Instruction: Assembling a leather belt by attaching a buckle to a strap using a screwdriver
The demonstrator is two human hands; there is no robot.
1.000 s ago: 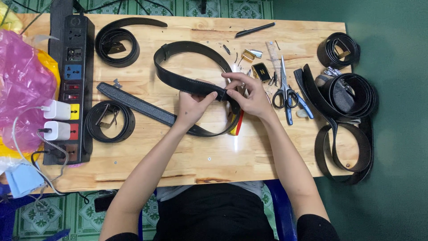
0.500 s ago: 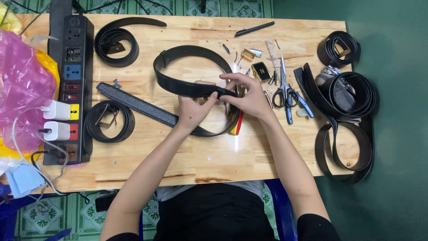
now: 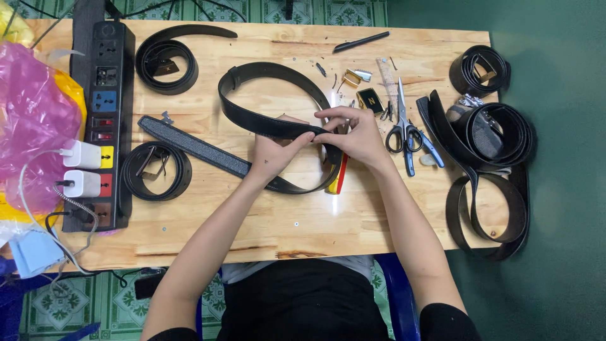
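A black leather belt lies in a loose loop on the wooden table. My left hand pinches the belt strap near its end, thumb on top. My right hand grips the same strap just to the right, fingertips meeting the left hand's. A red and yellow object lies under the belt below my right hand. A second flat, textured black strap runs diagonally to the left of my left hand.
Scissors, small metal buckles and a ruler lie right of my hands. Coiled belts sit at the top left, left, top right and right edge. A power strip with chargers and a pink bag fill the left side.
Both hands have stayed on the belt strap; the fingers have shifted slightly along it and the loop has moved a little.
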